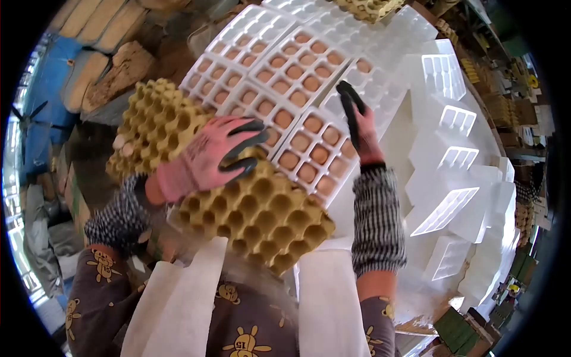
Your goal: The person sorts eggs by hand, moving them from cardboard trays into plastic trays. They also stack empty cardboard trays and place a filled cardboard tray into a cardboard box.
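Observation:
My left hand (pixel 205 156), in a pink glove with dark fingertips, hovers over a yellowish pulp egg tray (pixel 264 208). Its fingers are curved and apart, with no egg visible between them. The hollows of the tray under it look bare. My right hand (pixel 359 122), gloved the same way, reaches over the white plastic trays with its dark fingers stretched out. Brown eggs (pixel 319 154) fill the pockets of the nearest white tray (pixel 333 189), just left of my right wrist. More eggs sit in the adjoining trays (pixel 253 77).
A pulp tray stack (pixel 156 113) stands at the left, with a few eggs at its side. White trays without eggs (pixel 386 35) lie farther back. White plastic packaging (pixel 443 196) is piled on the right. Filled sacks (pixel 104 24) lie at the upper left.

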Motion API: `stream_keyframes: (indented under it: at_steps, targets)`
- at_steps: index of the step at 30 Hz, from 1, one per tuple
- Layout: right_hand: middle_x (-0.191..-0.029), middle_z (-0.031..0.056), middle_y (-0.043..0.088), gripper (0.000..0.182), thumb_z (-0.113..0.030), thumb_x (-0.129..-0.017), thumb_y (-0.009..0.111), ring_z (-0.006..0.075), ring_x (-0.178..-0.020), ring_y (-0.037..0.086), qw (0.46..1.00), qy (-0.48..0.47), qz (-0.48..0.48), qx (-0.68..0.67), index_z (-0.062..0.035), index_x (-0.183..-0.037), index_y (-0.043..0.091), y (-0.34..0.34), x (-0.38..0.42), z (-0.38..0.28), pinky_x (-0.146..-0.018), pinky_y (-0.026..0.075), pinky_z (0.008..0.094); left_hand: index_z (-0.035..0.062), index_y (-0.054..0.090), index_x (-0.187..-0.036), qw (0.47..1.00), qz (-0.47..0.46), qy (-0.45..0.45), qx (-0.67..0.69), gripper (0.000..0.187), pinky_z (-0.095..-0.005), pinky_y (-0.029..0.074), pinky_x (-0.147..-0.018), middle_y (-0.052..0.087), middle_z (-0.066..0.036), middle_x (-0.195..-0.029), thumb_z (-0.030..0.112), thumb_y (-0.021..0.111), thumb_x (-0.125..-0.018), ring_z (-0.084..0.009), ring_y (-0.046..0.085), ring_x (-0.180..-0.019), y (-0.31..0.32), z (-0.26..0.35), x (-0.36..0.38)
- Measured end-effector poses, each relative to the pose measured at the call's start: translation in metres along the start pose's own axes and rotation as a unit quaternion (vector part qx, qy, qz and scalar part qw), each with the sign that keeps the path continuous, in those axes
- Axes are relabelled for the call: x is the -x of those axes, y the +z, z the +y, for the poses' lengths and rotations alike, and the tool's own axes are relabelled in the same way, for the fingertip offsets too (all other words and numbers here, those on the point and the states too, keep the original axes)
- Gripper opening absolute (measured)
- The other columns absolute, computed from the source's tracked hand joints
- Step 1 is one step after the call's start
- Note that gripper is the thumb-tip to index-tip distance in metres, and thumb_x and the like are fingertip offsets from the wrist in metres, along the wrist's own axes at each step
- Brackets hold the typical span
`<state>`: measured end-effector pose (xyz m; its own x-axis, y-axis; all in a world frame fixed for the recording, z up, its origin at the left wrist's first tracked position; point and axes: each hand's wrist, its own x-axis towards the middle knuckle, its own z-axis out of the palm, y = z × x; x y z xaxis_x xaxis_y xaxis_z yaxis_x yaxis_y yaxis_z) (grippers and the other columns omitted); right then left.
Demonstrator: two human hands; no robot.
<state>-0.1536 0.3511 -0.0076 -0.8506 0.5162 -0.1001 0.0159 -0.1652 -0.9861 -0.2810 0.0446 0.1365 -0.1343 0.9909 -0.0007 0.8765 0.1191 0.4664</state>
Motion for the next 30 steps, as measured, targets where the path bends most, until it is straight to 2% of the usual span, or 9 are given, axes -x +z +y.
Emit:
stream_keyframes:
  at_steps: [4,5,9,11,14,18,20,26,30]
  targets:
    - [-0.13,0.0142,0.058,0.038,-0.01,-0.097,0.054,0.0199,-0.116,0.057,0.953,0.095,0.259,-0.127,0.0058,-0.131,0.052,0.043,0.17,-0.09,-0.102,0.043,0.0312,0.0082,0.046,-0.137,0.946,-0.045,-0.243,-0.209,0.083,-0.0455,0.038,-0.104,0.039,-0.023,-0.14,0.046,0.076,-0.07,-0.0416,0.045,-0.123,0.056,0.037,0.119]
    - [-0.137,0.0164,0.052,0.041,0.001,-0.094,0.051,0.0228,-0.125,0.051,0.969,-0.054,0.239,-0.016,0.0081,-0.133,0.048,-0.006,0.219,-0.02,-0.108,0.039,0.0335,0.0082,0.046,-0.137,0.94,-0.035,-0.26,-0.217,0.083,-0.0455,0.038,-0.104,0.039,-0.023,-0.14,0.046,0.076,-0.07,-0.0416,0.045,-0.123,0.072,0.032,0.137]
    - [-0.136,0.0143,0.053,0.04,-0.004,-0.094,0.056,0.0218,-0.126,0.048,0.915,-0.024,0.402,0.013,0.0073,-0.132,0.05,-0.021,0.371,0.041,-0.107,0.039,0.0345,0.0084,0.04,-0.142,0.949,0.046,-0.307,-0.056,0.094,-0.0486,0.036,-0.106,0.034,-0.026,-0.142,0.049,0.08,-0.067,-0.0435,0.041,-0.127,0.089,0.038,0.158]
    - [-0.136,0.0157,0.052,0.043,-0.01,-0.091,0.061,0.026,-0.126,0.048,0.881,0.082,0.377,0.275,0.0049,-0.131,0.052,-0.001,0.414,0.048,-0.107,0.039,0.0379,0.0099,0.04,-0.142,0.953,0.075,-0.289,-0.055,0.096,-0.0492,0.037,-0.105,0.036,-0.026,-0.141,0.052,0.08,-0.066,-0.0436,0.041,-0.126,0.074,0.039,0.156]
    - [-0.15,0.021,0.033,0.107,-0.058,-0.062,0.079,0.0381,-0.14,0.026,0.768,0.205,0.218,0.566,-0.0135,-0.148,0.035,0.019,0.446,0.071,-0.116,0.016,0.0535,0.0091,0.042,-0.14,0.951,0.129,-0.269,-0.081,0.095,-0.0475,0.037,-0.105,0.042,-0.024,-0.136,0.055,0.08,-0.065,-0.0406,0.044,-0.124,0.046,0.055,0.163]
    - [-0.153,0.0274,0.02,0.119,-0.063,-0.051,0.082,0.0443,-0.142,0.016,0.758,0.123,0.153,0.622,-0.0171,-0.149,0.032,0.044,0.445,0.055,-0.116,0.011,0.0551,-0.0017,0.053,-0.126,0.906,0.326,-0.24,-0.121,0.079,-0.0406,0.045,-0.097,0.062,-0.021,-0.117,0.034,0.083,-0.063,-0.0338,0.058,-0.11,0.005,0.025,0.188]
    - [-0.155,0.0235,0.018,0.111,-0.064,-0.055,0.079,0.0421,-0.142,0.018,0.708,0.22,0.164,0.651,-0.0171,-0.147,0.037,0.057,0.433,0.042,-0.115,0.012,0.0541,-0.0014,0.053,-0.128,0.904,0.349,-0.237,-0.073,0.073,-0.0396,0.047,-0.095,0.065,-0.019,-0.113,0.025,0.082,-0.066,-0.0325,0.061,-0.107,-0.009,-0.081,0.241]
    - [-0.152,0.0212,0.026,0.099,-0.064,-0.063,0.075,0.0411,-0.137,0.028,0.673,0.354,0.365,0.537,-0.0215,-0.145,0.039,0.08,0.416,0.043,-0.11,0.025,0.0545,0.0069,0.044,-0.139,0.831,0.186,-0.475,-0.222,0.084,-0.0456,0.043,-0.099,0.058,-0.024,-0.125,0.06,0.067,-0.078,-0.0404,0.055,-0.114,0.021,-0.358,0.363]
    - [-0.147,0.0157,0.037,0.082,-0.037,-0.072,0.079,0.0346,-0.135,0.037,0.783,0.157,0.469,0.377,-0.0229,-0.144,0.041,0.069,0.425,0.057,-0.108,0.03,0.0522,0.0105,0.043,-0.141,0.732,0.224,-0.562,-0.315,0.074,-0.0479,0.041,-0.101,0.049,-0.023,-0.135,0.051,0.065,-0.083,-0.0415,0.048,-0.123,0.007,-0.113,0.25]
